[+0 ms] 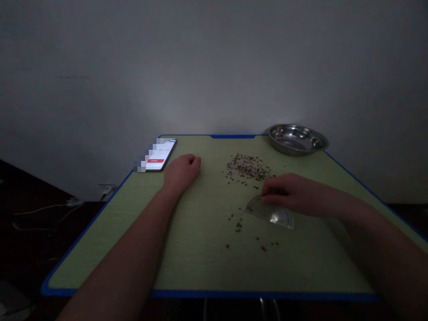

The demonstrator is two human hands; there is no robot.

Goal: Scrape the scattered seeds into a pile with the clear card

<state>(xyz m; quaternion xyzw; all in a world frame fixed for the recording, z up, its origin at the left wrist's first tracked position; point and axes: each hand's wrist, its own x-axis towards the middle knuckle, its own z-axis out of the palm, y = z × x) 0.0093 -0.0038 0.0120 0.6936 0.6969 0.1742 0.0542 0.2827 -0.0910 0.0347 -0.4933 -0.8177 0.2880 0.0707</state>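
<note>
My left hand (pixel 182 171) rests on the green table (pixel 187 240) as a loose fist, near a lit phone (pixel 160 154), and nothing shows in it. My right hand (pixel 289 192) lies at the table's middle right, fingers curled down onto a small clear plastic bag (pixel 271 214) that lies flat. A heap of small dark seeds (pixel 247 168) sits just beyond that hand. A few loose seeds (pixel 238 225) are scattered in front of the bag.
A steel bowl (pixel 297 139) stands at the table's far right corner. The table has a blue rim and meets a pale wall behind. Cables (pixel 63 207) lie on the dark floor to the left.
</note>
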